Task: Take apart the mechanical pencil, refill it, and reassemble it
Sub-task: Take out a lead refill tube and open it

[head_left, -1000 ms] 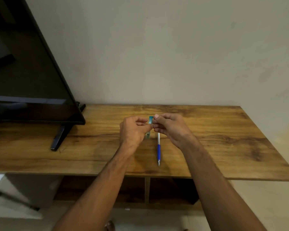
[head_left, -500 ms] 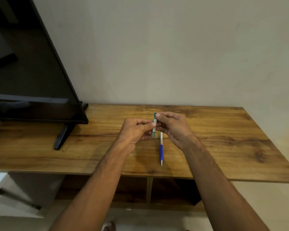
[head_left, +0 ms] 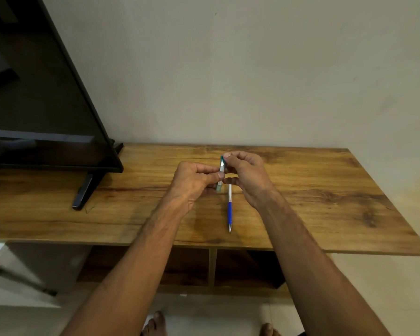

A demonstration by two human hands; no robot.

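Mid-frame, the left hand pinched the lead case, the right hand gripped its top end; a gentle, straight pull would likely open it without spilling leads.

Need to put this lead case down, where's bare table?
Bare wood from the pencil right to the table edge, and between the TV foot and the left hand. Crowded mid-table, where that hand and the right hand hold the case.
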